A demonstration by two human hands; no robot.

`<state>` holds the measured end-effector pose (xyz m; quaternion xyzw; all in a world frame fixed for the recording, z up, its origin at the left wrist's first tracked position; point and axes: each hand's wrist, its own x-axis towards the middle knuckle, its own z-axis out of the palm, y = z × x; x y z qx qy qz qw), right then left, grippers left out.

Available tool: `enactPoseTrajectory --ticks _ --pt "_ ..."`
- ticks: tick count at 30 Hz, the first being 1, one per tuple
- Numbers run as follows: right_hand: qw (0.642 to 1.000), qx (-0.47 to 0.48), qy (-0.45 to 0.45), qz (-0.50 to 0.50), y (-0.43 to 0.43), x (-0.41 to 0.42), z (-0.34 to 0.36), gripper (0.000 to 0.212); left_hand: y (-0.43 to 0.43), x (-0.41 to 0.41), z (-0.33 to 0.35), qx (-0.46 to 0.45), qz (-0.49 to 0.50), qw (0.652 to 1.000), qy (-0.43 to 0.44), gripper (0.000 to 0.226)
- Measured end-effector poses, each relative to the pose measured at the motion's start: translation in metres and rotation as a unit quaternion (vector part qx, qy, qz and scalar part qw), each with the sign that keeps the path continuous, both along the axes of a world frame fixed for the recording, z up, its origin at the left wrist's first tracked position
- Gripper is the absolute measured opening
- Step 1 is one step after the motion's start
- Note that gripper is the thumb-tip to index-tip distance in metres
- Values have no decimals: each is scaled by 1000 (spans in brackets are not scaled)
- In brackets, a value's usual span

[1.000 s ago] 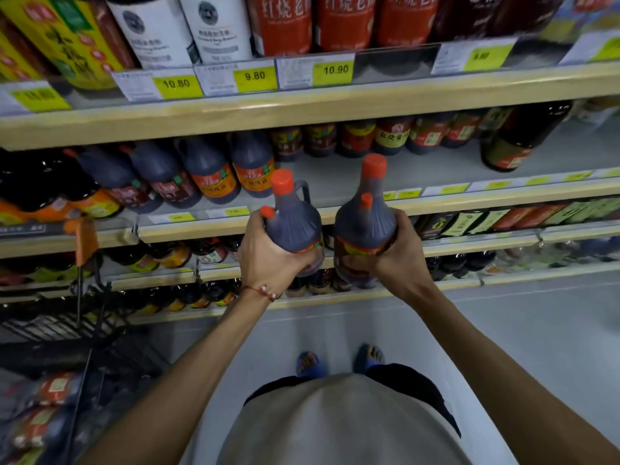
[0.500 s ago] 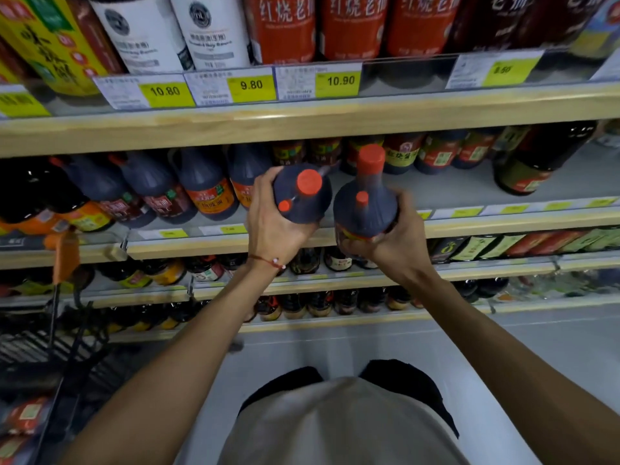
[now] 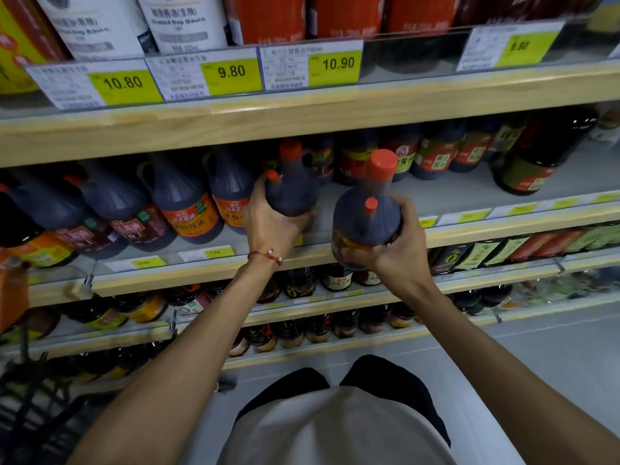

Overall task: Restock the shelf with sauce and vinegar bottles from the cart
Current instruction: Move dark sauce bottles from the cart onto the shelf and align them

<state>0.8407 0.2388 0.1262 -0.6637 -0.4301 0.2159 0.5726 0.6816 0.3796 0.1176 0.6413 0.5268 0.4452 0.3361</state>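
Note:
I hold two dark sauce jugs with orange caps. My left hand [image 3: 271, 226] grips the left jug [image 3: 292, 189], whose base rests on or just above the grey middle shelf [image 3: 453, 193], next to a row of matching jugs [image 3: 181, 206]. My right hand [image 3: 399, 250] grips the right jug [image 3: 369, 216] from below, holding it in front of the shelf's wooden edge, tilted towards me. Part of the cart [image 3: 30, 397] shows as black wire at the lower left.
Bare grey shelf space lies to the right of the left jug, with smaller bottles [image 3: 436, 156] at the back. The upper shelf edge [image 3: 302, 109] with yellow price tags hangs just above. Lower shelves hold several small bottles.
Both hands have risen and moved towards the shelf. The left jug has gone over the shelf edge onto the middle shelf; the right jug stays in front.

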Motion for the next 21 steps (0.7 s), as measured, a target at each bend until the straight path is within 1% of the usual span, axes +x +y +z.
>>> enactPoseTrajectory --ticks 1,3,8,13,16,19,21 --pt "1000 -2 -1 -1 1 0 -1 94 4 0 -2 11 0 1000 11 86" --pt "1000 -5 -1 1 3 0 -1 95 11 0 -3 14 -8 1000 6 93" --pt "1000 -19 17 1 4 0 1 95 20 5 -7 4 -38 999 -2 95" --pt "998 -41 38 11 -4 0 12 97 10 3 1 -26 -58 998 -2 101" --pt "996 -59 54 26 -10 4 22 93 -7 -5 10 -14 -48 999 -8 95" --pt "993 -78 73 50 -17 12 29 89 -38 -8 17 -64 -10 996 -60 88" --pt "990 -87 86 77 -22 17 36 89 -56 -8 20 -99 -31 992 -70 77"
